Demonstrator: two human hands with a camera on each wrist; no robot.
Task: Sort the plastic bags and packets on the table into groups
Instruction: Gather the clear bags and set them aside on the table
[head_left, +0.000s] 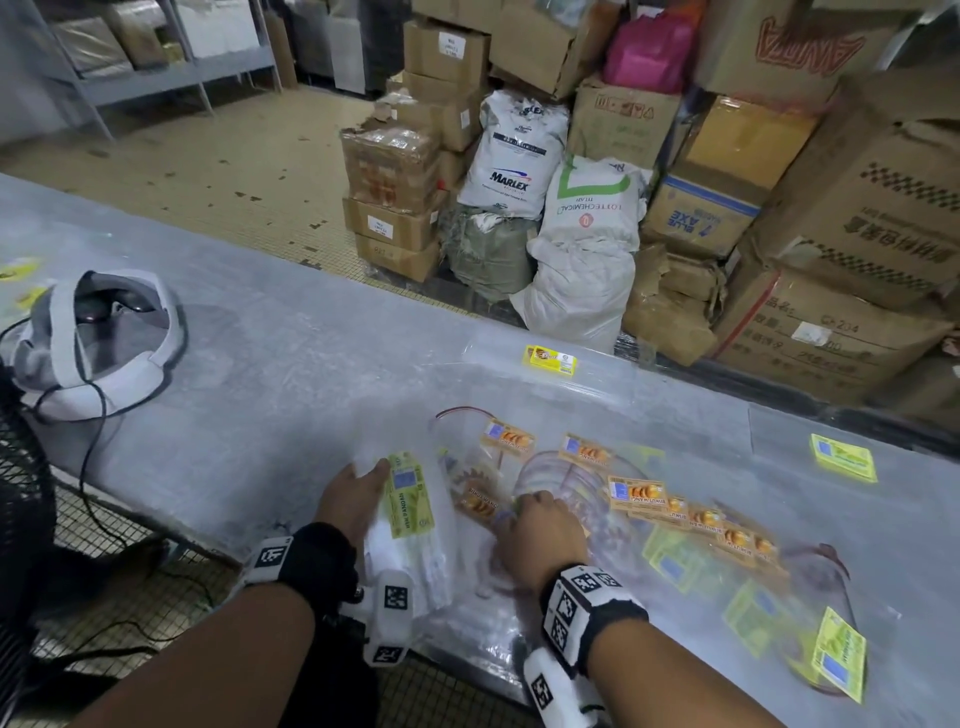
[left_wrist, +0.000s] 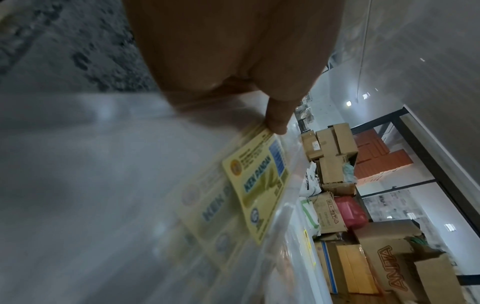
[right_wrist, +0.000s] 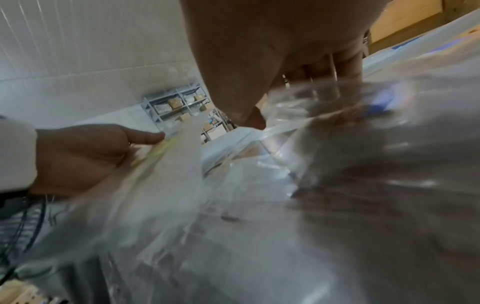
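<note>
Our left hand holds a stack of green-labelled Kek Pandan bags at the tabletop's near edge, thumb clamped on top — that grip looks firm. Our right hand pinches a clear orange-labelled bag from the mixed heap. We should lift one slippery bag only — check its label, then group it.

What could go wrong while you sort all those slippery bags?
The left hand grips a stack of green-label bags at one end only, so some might slide out. The right hand reaches into overlapping orange-label bags, so it may drag extras along. Green labels lie half hidden under the orange ones and could be missed.
</note>
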